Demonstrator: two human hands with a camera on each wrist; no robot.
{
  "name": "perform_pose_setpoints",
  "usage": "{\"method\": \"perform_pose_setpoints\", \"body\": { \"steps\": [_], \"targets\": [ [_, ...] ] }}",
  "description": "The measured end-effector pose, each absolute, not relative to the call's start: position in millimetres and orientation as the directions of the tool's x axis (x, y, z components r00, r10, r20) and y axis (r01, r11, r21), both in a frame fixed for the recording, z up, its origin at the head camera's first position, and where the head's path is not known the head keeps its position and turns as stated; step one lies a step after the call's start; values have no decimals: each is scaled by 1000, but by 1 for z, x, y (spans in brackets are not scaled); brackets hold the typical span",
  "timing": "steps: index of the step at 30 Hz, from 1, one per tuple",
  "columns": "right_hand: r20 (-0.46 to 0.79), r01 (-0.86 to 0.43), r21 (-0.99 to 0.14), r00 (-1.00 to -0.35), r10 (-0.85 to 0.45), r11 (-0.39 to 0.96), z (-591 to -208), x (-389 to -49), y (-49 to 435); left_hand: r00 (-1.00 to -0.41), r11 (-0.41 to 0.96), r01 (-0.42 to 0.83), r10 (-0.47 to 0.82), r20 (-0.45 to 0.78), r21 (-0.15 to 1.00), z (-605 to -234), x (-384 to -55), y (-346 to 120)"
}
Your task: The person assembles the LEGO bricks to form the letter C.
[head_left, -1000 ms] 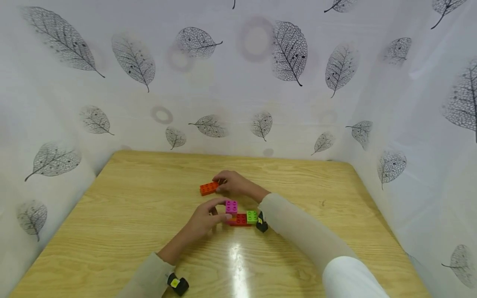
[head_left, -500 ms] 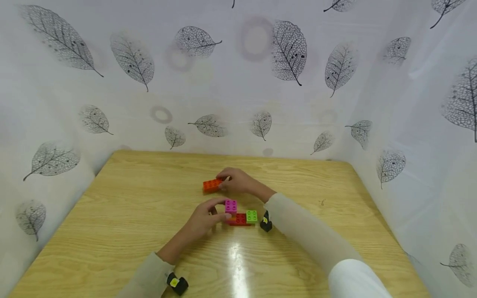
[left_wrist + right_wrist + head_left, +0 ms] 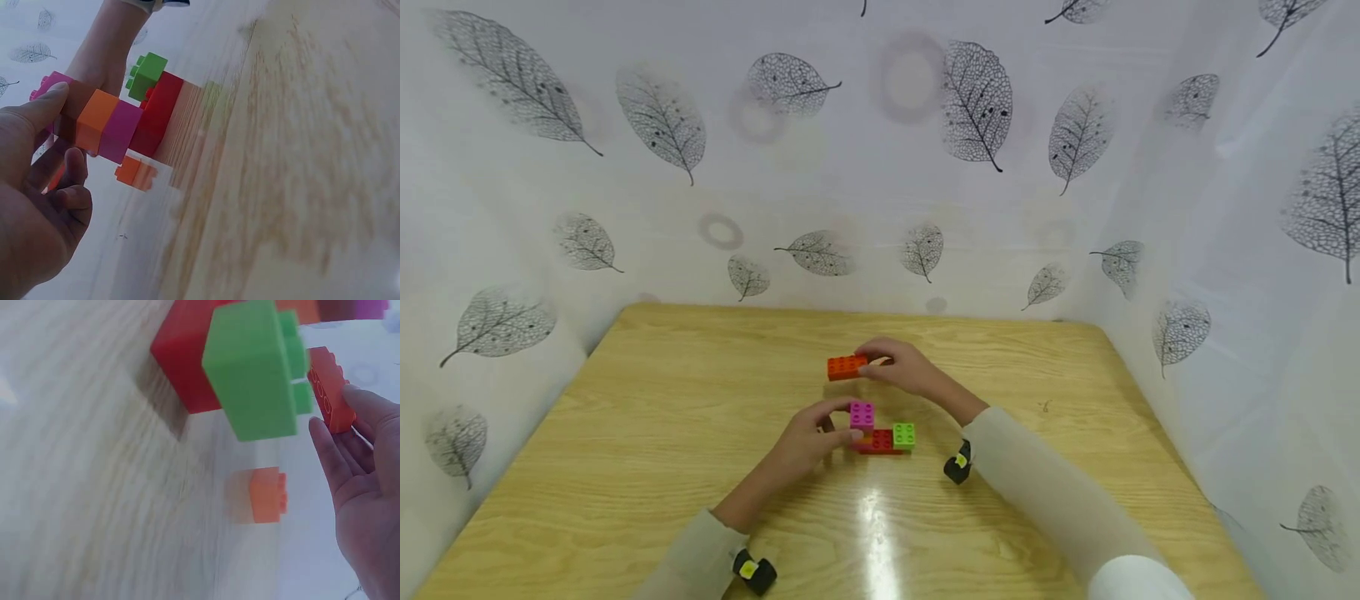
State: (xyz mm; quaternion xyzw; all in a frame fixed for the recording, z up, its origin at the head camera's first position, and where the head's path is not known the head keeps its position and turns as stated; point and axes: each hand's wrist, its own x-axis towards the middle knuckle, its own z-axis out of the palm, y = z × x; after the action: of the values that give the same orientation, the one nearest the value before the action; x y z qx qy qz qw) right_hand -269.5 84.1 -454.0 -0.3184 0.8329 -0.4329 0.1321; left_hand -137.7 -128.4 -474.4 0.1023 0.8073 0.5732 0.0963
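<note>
My left hand [image 3: 808, 438] has thumb and fingers round the pink brick [image 3: 862, 416], the top of a short stack. Under it, just past my left fingers, come a dark brownish brick [image 3: 75, 112], an orange brick [image 3: 95, 122] and a magenta brick [image 3: 120, 132]. The stack stands on one end of the red brick [image 3: 882, 441]. The green brick [image 3: 904, 436] sits on the red one's other end, to the right of my left hand and nearer me than my right.

My right hand [image 3: 901, 369] reaches farther out, pinching the red-orange brick [image 3: 846, 367] by one end. That brick hangs off the surface [image 3: 1000, 371], studs up, to the left of my right fingers and beyond my left hand. A small loose brick [image 3: 265, 495] lies on the surface, farther from my left hand than the stack.
</note>
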Motion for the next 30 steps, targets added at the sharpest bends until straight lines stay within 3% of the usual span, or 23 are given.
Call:
{"method": "perform_pose_setpoints", "body": {
  "steps": [12, 23, 30],
  "targets": [
    [195, -395, -894, -768, -610, 211, -448, -226, 117, -963, 324, 52, 266, -38, 945, -472, -137, -129],
    [192, -308, -938, -843, -502, 158, -448, -196, 131, -967, 341, 81, 254, -9, 937, -469, -136, -127],
    [230, -324, -937, -852, -470, 129, -452, -183, 134, -967, 331, 72, 254, -15, 941, -469, -135, -126]
  ]
}}
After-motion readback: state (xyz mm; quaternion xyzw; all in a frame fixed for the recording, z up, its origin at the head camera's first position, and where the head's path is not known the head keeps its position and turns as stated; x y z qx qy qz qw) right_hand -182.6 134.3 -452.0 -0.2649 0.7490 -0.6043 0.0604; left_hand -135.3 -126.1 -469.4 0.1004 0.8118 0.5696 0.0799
